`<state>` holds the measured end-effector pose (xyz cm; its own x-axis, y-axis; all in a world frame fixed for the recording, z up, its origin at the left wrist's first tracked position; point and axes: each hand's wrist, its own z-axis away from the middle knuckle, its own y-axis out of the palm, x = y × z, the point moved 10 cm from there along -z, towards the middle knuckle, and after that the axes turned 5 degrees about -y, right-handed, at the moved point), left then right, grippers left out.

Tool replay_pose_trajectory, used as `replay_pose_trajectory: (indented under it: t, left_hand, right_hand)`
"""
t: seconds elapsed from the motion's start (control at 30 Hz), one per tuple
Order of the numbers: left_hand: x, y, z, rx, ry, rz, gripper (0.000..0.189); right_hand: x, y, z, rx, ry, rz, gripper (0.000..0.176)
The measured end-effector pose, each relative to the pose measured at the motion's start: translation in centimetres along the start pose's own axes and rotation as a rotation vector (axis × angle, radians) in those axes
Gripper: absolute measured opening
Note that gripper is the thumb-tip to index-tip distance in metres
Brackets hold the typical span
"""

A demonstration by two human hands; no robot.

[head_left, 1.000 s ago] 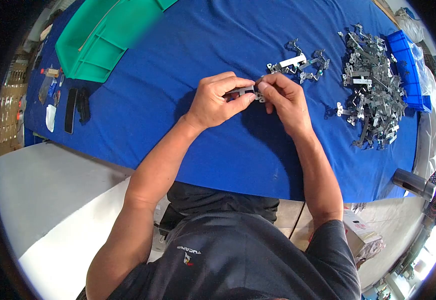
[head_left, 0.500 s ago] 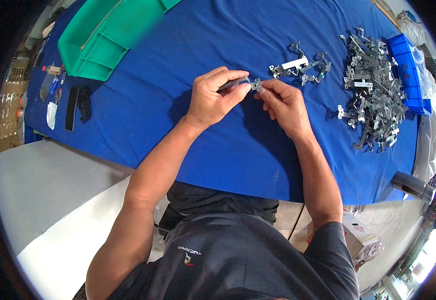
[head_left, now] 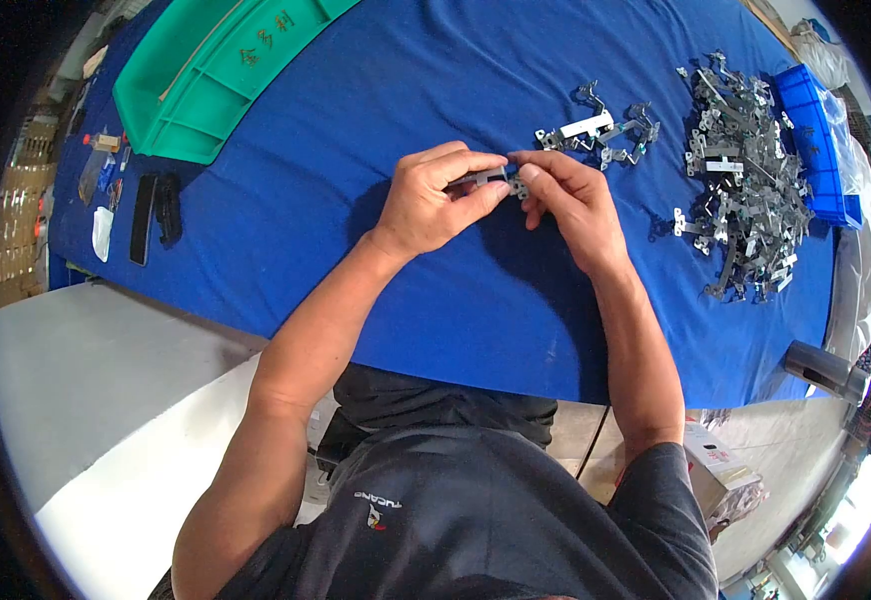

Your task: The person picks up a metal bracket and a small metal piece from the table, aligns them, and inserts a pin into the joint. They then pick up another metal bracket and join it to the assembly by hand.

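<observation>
Above the blue cloth, both hands are closed on one small grey metal hinge (head_left: 492, 175). My left hand (head_left: 428, 197) pinches its longer arm between thumb and fingers. At its right end, my right hand (head_left: 574, 202) grips the plate with thumb and forefinger. Fingers cover much of the hinge, so its joint is only partly visible. Just beyond my right hand lie a few loose hinges (head_left: 588, 127) on the cloth, one with a bright, pale arm.
A large heap of metal hinges (head_left: 751, 190) lies at the right, beside a blue plastic bin (head_left: 818, 150). The green tray (head_left: 196, 120) stands at the far left, near a dark phone-like slab (head_left: 143, 220). A dark cylinder (head_left: 824, 370) rests at the table's right edge.
My right hand has shifted its grip: its thumb and forefinger now cover more of the hinge's plate. The two hands' fingertips have come closer together.
</observation>
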<state>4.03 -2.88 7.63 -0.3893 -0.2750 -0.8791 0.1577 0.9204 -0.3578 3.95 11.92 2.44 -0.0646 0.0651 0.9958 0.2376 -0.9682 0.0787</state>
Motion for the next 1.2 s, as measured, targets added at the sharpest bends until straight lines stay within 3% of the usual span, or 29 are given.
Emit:
replay_pose_trajectory:
  t: [0.1, 0.23, 0.33, 0.57, 0.67, 0.77, 0.97, 1.1, 1.2]
  left_hand:
    - [0.0, 0.4, 0.1, 0.048, 0.019, -0.009, 0.023]
    - [0.1, 0.4, 0.1, 0.050, -0.007, 0.008, 0.022]
    - [0.3, -1.0, -0.1, -0.091, -0.018, 0.010, 0.022]
    - [0.3, -0.9, 0.0, -0.068, -0.008, 0.022, 0.022]
    - [0.5, -0.8, -0.1, -0.054, -0.019, 0.018, 0.022]
    - [0.6, -0.5, 0.0, -0.035, -0.039, 0.042, 0.022]
    - [-0.3, 0.4, 0.0, 0.051, 0.031, -0.015, 0.022]
    - [-0.1, 0.4, 0.0, 0.043, 0.024, -0.006, 0.022]
    - [0.3, -0.5, 0.0, -0.041, 0.001, 0.014, 0.022]
  right_hand:
    - [-0.5, -0.2, 0.2, -0.009, 0.041, 0.079, 0.022]
    - [0.2, -1.6, 0.0, -0.155, -0.074, -0.120, 0.019]
    - [-0.2, -1.0, 0.2, -0.109, 0.011, 0.029, 0.019]
    - [-0.2, 0.1, 0.3, -0.002, -0.003, 0.206, 0.020]
    - [-0.2, 0.0, 0.3, -0.008, -0.005, 0.193, 0.020]
    - [0.1, -0.3, 0.0, -0.047, -0.008, -0.040, 0.020]
    - [-0.1, 0.0, 0.0, 0.022, -0.012, 0.095, 0.024]
    - [0.2, -1.6, 0.0, -0.170, -0.075, -0.125, 0.021]
    - [-0.4, -1.2, 0.1, -0.101, 0.028, 0.048, 0.021]
